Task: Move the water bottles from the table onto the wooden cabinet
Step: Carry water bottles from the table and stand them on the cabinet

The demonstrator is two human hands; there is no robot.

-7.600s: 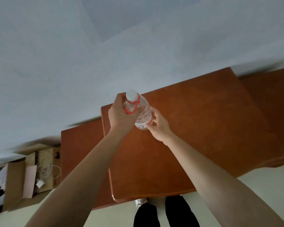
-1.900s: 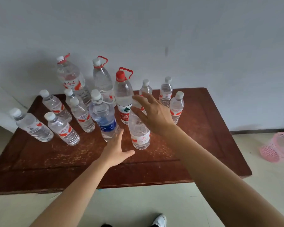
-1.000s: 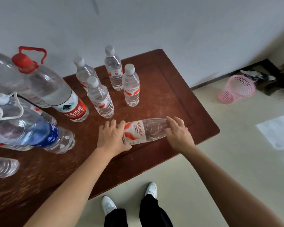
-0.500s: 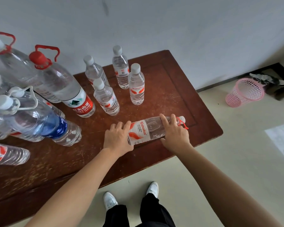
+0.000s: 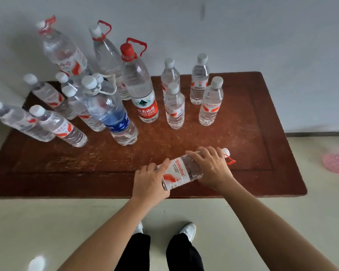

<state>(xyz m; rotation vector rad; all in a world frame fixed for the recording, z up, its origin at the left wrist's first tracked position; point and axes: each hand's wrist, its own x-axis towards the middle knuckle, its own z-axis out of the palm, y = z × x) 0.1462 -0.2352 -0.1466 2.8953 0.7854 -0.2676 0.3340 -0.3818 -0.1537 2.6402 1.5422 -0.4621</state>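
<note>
A dark red-brown wooden table [image 5: 252, 133] is standing against a pale wall [image 5: 262, 36]. Beyond the left hand [image 5: 150, 182], upright clear plastic water bottles [image 5: 143, 90] are crowding it. The left hand is gripping the base end of a clear plastic bottle with a red-and-white label [image 5: 181, 172], which is lying sideways between both hands near the table's front edge. The right hand [image 5: 211, 167] is clasping its neck end. Far right of that hand, a pink mesh basket [image 5: 337, 161] is sitting on the floor [image 5: 282, 222].

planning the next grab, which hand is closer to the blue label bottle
Left. The left hand grips the base end of the sideways bottle, with the blue label bottle beyond it to its left; the right hand holds the neck end, farther right.
</note>
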